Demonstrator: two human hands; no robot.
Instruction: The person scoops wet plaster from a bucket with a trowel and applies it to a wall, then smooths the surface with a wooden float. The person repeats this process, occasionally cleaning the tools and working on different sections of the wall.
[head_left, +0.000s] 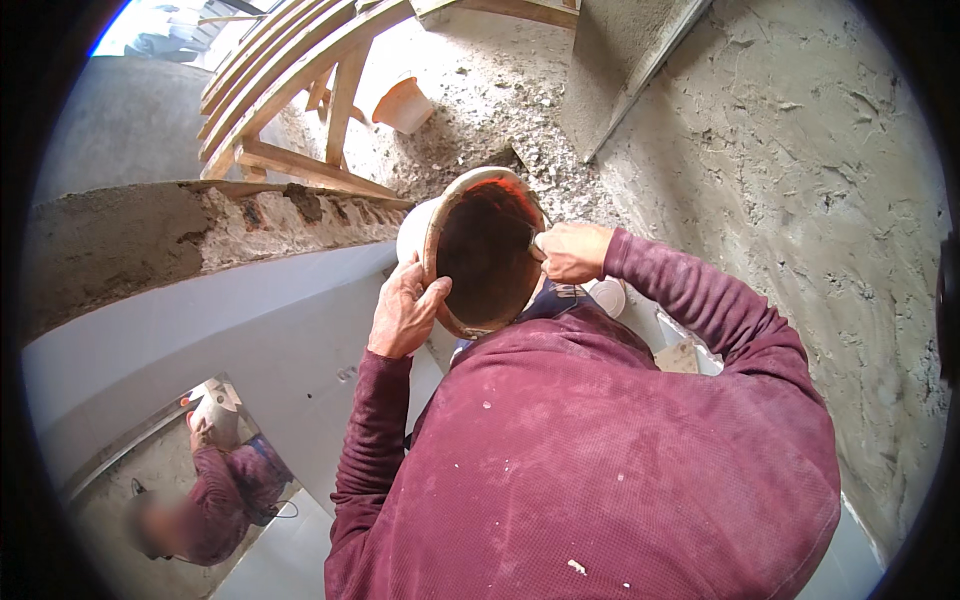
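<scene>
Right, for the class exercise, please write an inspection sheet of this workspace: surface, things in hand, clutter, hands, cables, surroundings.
Surface: rough, rubble-strewn ground.
Things in hand: large bucket, mouth tilted toward the person; inside dark.
Clutter: smaller tub, tilted, on the ground.
Hands: left hand grips the bucket's left rim; right hand curled at its right rim, its hold unclear.
Cables: thin dark loop, lower left; cannot tell if a cable.
Surroundings: rough grey wall right, slatted wooden frame upper left, mirror lower left.

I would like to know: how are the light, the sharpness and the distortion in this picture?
Head view: strong light pales the ground at top; head view: the bucket is dark inside; head view: the wooden frame looks bowed, probably lens distortion; head view: a person's head, lower left, is blurred.
</scene>
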